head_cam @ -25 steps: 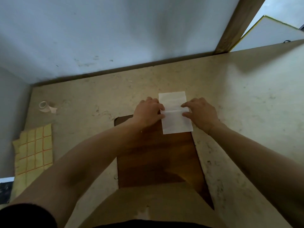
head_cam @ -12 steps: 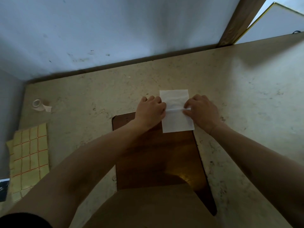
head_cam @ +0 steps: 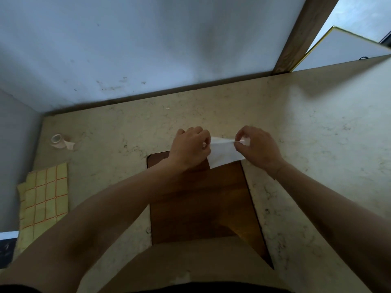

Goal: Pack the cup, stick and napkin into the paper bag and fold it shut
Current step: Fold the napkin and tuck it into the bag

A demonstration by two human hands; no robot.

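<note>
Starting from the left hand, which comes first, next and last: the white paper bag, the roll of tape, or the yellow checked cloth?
1. White paper bag: pinched in the left hand, at its right.
2. Roll of tape: far off to the left on the counter.
3. Yellow checked cloth: farthest, down at the left edge.

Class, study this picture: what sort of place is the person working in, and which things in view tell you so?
Probably a home or workshop craft corner, not a kitchen. A worn, marbled beige tabletop sits against a plain white wall, with a small roll of clear tape and a yellow grid-patterned sheet at its left.
</note>
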